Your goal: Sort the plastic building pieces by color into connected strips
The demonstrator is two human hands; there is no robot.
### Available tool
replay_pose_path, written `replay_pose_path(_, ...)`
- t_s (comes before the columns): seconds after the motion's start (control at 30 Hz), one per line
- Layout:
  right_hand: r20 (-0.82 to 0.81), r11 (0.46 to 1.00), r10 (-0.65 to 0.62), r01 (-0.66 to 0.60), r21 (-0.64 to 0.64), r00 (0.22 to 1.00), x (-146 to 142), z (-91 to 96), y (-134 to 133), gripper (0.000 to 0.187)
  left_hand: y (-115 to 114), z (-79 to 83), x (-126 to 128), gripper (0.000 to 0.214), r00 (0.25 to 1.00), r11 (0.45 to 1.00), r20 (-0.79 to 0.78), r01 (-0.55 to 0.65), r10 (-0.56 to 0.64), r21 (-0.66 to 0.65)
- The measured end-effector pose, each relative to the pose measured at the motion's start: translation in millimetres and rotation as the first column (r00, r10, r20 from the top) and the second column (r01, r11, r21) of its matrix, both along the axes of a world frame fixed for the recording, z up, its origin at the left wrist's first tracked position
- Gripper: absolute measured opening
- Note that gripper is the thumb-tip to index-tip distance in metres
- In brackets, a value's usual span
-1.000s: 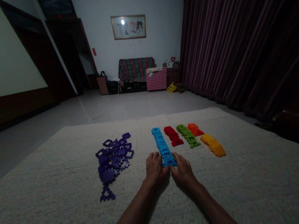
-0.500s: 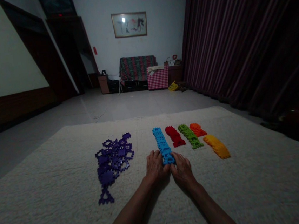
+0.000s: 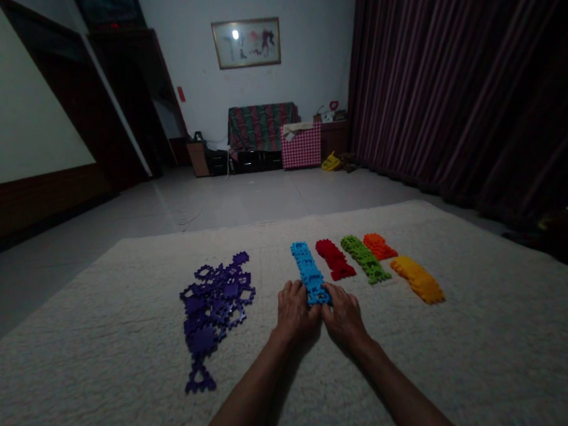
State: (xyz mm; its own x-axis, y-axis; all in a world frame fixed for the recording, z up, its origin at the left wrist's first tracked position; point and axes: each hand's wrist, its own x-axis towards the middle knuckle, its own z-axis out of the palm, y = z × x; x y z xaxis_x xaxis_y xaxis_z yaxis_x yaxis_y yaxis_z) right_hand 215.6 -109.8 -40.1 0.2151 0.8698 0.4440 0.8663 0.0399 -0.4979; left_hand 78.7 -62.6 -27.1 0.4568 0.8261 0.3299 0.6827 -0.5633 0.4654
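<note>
A row of blue notched-edge interlocking plastic pieces (image 3: 307,264) lies overlapped on the pale mat. My left hand (image 3: 294,309) grips the near end of this row from the left, fingers bent and thumb at its front edge. From the right, my right hand (image 3: 342,311) closes on the same end, its thumb close to the left one. Just right of the row lie similar red pieces (image 3: 335,259), then green pieces (image 3: 365,259). Farther right are orange pieces (image 3: 380,246) and a curved row of yellow pieces (image 3: 418,280).
A spread-out heap of purple pieces (image 3: 217,306) lies on the mat (image 3: 100,338) to the left. Beyond the mat's far edge, a thin cable (image 3: 191,218) rests on the tiled floor (image 3: 262,198). Dark curtains (image 3: 416,73) hang at the right.
Both hands have shifted slightly away from me, pushing the near end of the blue row inward so that it looks a little shorter. The view has also moved slightly.
</note>
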Motion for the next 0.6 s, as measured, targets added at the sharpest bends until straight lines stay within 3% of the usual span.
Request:
replay_pose_path(0.33,-0.003,1.000,-0.007,0.007,-0.030,1.000,0,6.0,11,0.043,11,2.3,3,0.035,1.000,0.999,-0.020,-0.022,0.022,-0.036)
replay_pose_path(0.6,-0.023,0.999,-0.028,0.028,0.018,0.999,3,2.3,20,0.042,20,6.0,7,0.034,0.999,0.997,-0.034,-0.025,0.023,-0.069)
